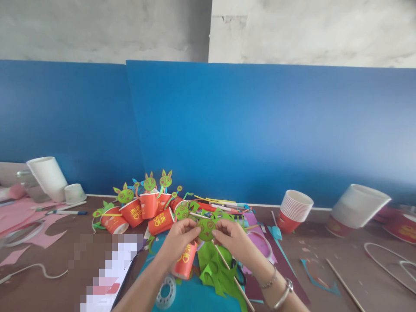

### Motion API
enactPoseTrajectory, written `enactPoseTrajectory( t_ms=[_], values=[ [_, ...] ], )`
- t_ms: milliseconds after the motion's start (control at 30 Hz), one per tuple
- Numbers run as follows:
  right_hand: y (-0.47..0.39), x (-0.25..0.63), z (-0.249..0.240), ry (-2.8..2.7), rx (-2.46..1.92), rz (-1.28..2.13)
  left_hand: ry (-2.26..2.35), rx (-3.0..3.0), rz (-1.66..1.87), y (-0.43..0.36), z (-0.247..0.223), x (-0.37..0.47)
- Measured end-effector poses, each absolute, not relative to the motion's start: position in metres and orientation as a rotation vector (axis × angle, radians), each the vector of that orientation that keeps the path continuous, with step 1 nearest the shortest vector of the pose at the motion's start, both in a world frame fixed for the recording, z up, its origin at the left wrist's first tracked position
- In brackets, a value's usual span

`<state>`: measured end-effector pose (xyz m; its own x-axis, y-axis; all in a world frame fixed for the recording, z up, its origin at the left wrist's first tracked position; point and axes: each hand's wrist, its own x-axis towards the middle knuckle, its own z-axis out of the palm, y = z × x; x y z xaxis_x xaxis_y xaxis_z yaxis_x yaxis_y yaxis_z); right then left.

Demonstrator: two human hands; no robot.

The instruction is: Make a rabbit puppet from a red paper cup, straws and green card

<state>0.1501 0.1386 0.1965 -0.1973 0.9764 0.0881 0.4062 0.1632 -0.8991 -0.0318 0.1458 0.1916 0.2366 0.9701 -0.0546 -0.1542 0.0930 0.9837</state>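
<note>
Between my two hands, at the middle of the table, is a round green paper face (206, 229) with drawn eyes and a mouth. My left hand (182, 238) pinches its left edge, and my right hand (230, 238) pinches the right edge. Under my left wrist lies a red paper cup (184, 262) with yellow lettering, partly hidden. Below the face, a thin wooden stick (232, 273) slants across cut green paper (216, 268). A roll of clear tape (166, 292) lies near my left forearm. Scissors (239, 273), mostly hidden, lie by my right wrist.
Red cups (149, 205) with green animal faces cluster at the back left. Stacked paper cups (295, 210) and a larger tilted stack (357, 208) stand right. Pink paper scraps (42, 229) lie left; a blue panel (260, 130) rises behind the table.
</note>
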Motion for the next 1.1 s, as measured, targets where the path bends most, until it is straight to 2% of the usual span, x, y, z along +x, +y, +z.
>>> enactPoseTrajectory(
  t_ms=[200, 333, 433, 567, 867, 1000, 1100],
  values=[
    [0.141, 0.154, 0.199, -1.729, -1.333, 0.995, 0.96, 1.143, 1.084, 0.147, 0.187, -0.034],
    [0.137, 0.15, 0.2, -1.774, -1.447, 0.672, 1.012, 1.285, 1.156, 0.146, 0.186, -0.033],
    [0.131, 0.144, 0.201, -1.862, -1.492, 0.427, 1.027, 1.418, 1.087, 0.143, 0.186, -0.03],
    [0.122, 0.134, 0.203, -1.989, -1.41, 0.281, 0.998, 1.39, 1.081, 0.141, 0.183, -0.025],
    [0.118, 0.13, 0.209, -2.071, -1.286, 0.463, 0.905, 1.18, 1.11, 0.142, 0.184, -0.026],
    [0.117, 0.135, 0.215, -2.18, -1.413, 0.544, 0.903, 0.975, 1.234, 0.144, 0.194, -0.032],
    [0.12, 0.146, 0.216, -2.321, -1.662, 0.436, 0.81, 0.716, 1.28, 0.147, 0.201, -0.038]
  ],
)
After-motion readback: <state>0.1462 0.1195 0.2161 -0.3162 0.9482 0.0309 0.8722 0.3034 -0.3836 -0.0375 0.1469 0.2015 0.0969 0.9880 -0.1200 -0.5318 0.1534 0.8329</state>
